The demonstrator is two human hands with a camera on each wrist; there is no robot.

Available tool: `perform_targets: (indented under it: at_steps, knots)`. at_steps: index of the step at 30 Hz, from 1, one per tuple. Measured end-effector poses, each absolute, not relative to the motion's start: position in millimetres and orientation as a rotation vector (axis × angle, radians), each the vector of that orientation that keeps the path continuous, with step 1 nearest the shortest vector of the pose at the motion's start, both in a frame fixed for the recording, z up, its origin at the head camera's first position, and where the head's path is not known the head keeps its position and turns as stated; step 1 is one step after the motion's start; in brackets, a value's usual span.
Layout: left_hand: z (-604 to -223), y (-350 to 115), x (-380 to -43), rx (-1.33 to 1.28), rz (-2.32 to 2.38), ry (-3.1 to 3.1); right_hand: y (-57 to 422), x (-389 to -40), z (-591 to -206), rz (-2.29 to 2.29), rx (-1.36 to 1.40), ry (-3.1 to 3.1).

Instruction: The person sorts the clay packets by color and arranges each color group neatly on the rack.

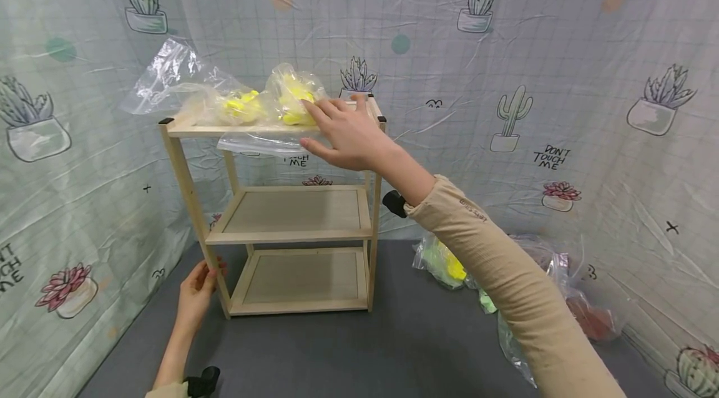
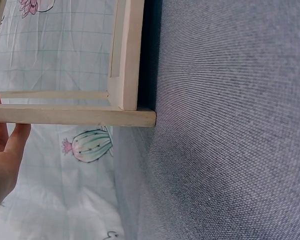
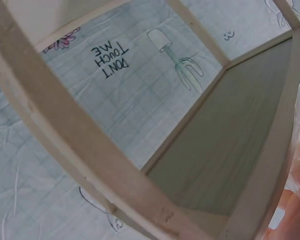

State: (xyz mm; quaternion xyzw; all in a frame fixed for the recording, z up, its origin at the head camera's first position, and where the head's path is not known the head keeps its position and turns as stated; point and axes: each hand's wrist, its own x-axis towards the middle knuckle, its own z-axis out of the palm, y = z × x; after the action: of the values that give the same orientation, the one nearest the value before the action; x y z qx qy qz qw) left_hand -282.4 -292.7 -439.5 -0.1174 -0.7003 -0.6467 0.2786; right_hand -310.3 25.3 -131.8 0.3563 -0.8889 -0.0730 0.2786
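With the right hand point(image 1: 342, 133) laid flat and open on the near bag point(image 1: 292, 98) and the left hand point(image 1: 196, 289) gripping the shelf's leg point(image 1: 188, 198), the bags could be pushed off the far edge.

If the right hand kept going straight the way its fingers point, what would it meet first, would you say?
The right hand points left along the top shelf; its fingertips already seem to touch the clear bag of yellow items, though depth is uncertain.
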Motion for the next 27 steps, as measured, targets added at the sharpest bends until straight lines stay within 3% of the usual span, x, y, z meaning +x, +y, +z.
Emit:
perform_targets:
  at_steps: [16,27]
  knots:
    - [-440,-294,-285,-0.315,-1.716,-1.884,29,-306,-139,-0.071,0.978,-2.279]
    - [-440,-294,-285,-0.287,-1.713,-1.890,69,-286,-168,0.051,0.961,-2.061]
